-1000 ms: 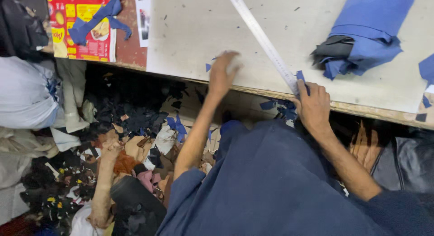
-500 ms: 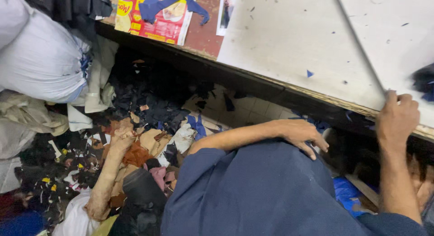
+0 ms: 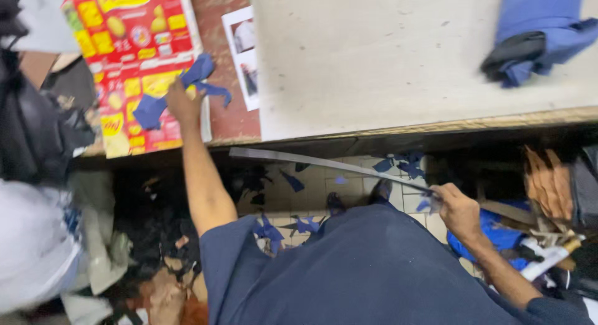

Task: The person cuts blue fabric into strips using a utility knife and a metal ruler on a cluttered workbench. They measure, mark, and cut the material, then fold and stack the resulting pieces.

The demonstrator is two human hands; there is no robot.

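At the edge of a worn cutting table [image 3: 411,57], a person in a dark blue garment works with both arms spread wide. Their left hand [image 3: 180,104] reaches up onto the table's left end and rests on a bundle of blue fabric offcuts [image 3: 187,88] that lies across a flattened red-and-yellow printed carton [image 3: 131,32]; the fingers look curled over the cloth, though whether they have closed on it cannot be told from this angle. Their right hand [image 3: 458,210] is clamped around one end of a long metal ruler [image 3: 324,164], which it holds below the table edge, the strip slanting out over the tiled floor [image 3: 311,188] and off the work surface altogether. A rolled piece of blue cloth [image 3: 536,26] sits well apart at the table's far right, and a small printed photo card [image 3: 246,51] lies just beside the carton. Blue scraps [image 3: 398,163] dot the tiles, with heaps of mixed cloth waste [image 3: 149,263] to the left. By the look of it, the pale cutting surface has been cleared and the offcuts gathered at one end; the floor litter remains to be dealt with.
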